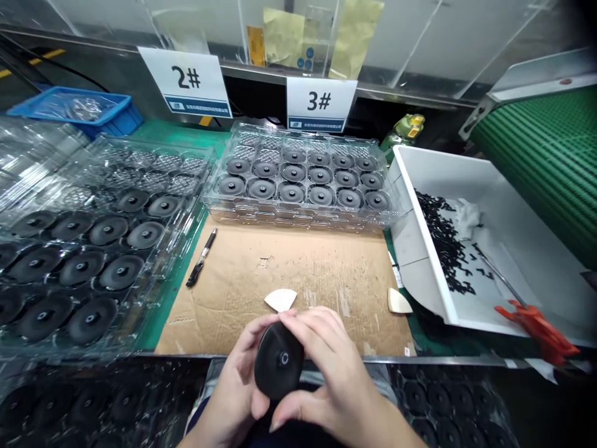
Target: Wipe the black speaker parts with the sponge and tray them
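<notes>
A round black disc part point(278, 361) with a small centre hole is held up near the front edge of the bench. My left hand point(236, 386) cups it from the left, thumb under its lower rim. My right hand point(333, 376) curls over it from the right, fingers on its top edge and thumb below. Both hands grip the same disc. Just beyond lies a white wedge-shaped piece point(280, 299) on the brown cardboard sheet point(280, 274).
A clear tray point(303, 180) of black discs sits under the "3#" sign, and a larger one point(93, 249) lies left. A white bin point(494, 242) with small black parts and red-handled pliers point(536, 323) stands right. A black pen point(201, 257) and another white wedge point(398, 302) rest on the cardboard.
</notes>
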`<state>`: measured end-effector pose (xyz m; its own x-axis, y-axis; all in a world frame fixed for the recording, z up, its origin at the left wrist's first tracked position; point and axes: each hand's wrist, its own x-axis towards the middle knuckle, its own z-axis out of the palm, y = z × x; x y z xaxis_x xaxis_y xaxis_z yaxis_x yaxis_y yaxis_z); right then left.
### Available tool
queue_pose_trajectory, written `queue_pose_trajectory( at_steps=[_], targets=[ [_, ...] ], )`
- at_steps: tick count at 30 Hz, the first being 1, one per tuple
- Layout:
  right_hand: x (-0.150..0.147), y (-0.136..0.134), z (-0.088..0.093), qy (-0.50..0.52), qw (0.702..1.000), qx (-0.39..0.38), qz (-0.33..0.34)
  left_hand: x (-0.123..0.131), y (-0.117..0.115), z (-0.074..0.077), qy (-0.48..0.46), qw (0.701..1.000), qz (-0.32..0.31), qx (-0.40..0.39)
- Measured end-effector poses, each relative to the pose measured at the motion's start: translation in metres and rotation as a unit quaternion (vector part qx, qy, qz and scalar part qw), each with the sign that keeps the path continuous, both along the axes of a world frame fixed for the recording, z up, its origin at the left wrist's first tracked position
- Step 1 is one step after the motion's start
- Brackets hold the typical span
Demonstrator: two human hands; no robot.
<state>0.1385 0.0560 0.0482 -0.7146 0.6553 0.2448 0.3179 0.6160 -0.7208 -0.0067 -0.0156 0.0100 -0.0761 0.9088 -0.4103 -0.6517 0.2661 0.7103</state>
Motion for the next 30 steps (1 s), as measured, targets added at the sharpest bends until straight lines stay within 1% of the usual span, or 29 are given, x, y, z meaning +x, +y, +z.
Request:
queue_pose_trajectory(
  at_steps=[2, 3, 4, 5, 7, 8, 9, 12, 15, 17, 20, 23, 27, 29, 30],
  targets=[
    [0.003, 0.004, -0.003, -0.004, 0.999, -0.036, 0.017, -0.003, -0.001, 0.001, -0.051, 0.999, 0.002, -0.001],
    [0.004, 0.007, -0.007, -0.005, 0.998, -0.055, 0.013, -0.005, -0.002, 0.002, -0.075, 0.997, 0.007, -0.002],
    [0.005, 0.011, -0.012, -0.006, 0.998, -0.068, -0.010, -0.006, -0.002, 0.003, -0.096, 0.995, 0.012, -0.003],
    [0.005, 0.015, -0.020, -0.016, 0.996, -0.067, -0.050, -0.008, -0.003, 0.005, -0.111, 0.994, 0.016, -0.005],
    [0.000, 0.022, -0.039, -0.062, 0.988, -0.037, -0.134, -0.012, -0.003, 0.006, -0.131, 0.991, 0.028, -0.015],
    [-0.004, 0.024, -0.050, -0.091, 0.983, -0.018, -0.156, -0.014, -0.003, 0.006, -0.138, 0.990, 0.034, -0.021],
    [-0.011, 0.025, -0.060, -0.118, 0.980, -0.002, -0.159, -0.016, -0.004, 0.005, -0.145, 0.988, 0.039, -0.022],
    [-0.032, 0.021, -0.087, -0.155, 0.982, 0.016, -0.108, -0.019, -0.003, 0.002, -0.165, 0.985, 0.053, -0.021],
    [-0.047, 0.022, -0.103, -0.162, 0.981, 0.025, -0.100, -0.018, -0.002, 0.002, -0.177, 0.982, 0.065, -0.027],
    [-0.051, 0.028, -0.105, -0.151, 0.982, 0.021, -0.108, -0.016, -0.001, 0.003, -0.182, 0.980, 0.069, -0.027],
    [-0.046, 0.034, -0.100, -0.114, 0.987, -0.003, -0.114, -0.013, 0.001, 0.007, -0.194, 0.977, 0.080, -0.032],
    [-0.032, 0.024, -0.092, -0.065, 0.993, -0.033, -0.095, -0.013, 0.002, 0.007, -0.193, 0.976, 0.095, -0.040],
    [-0.007, 0.006, -0.089, -0.031, 0.995, -0.068, -0.060, -0.013, 0.006, 0.006, -0.162, 0.983, 0.082, -0.039],
    [0.003, 0.006, -0.080, -0.025, 0.993, -0.089, -0.072, -0.011, 0.010, 0.008, -0.147, 0.986, 0.067, -0.043],
    [0.006, 0.007, -0.071, -0.018, 0.991, -0.100, -0.093, -0.009, 0.012, 0.009, -0.138, 0.988, 0.061, -0.042]
  ],
)
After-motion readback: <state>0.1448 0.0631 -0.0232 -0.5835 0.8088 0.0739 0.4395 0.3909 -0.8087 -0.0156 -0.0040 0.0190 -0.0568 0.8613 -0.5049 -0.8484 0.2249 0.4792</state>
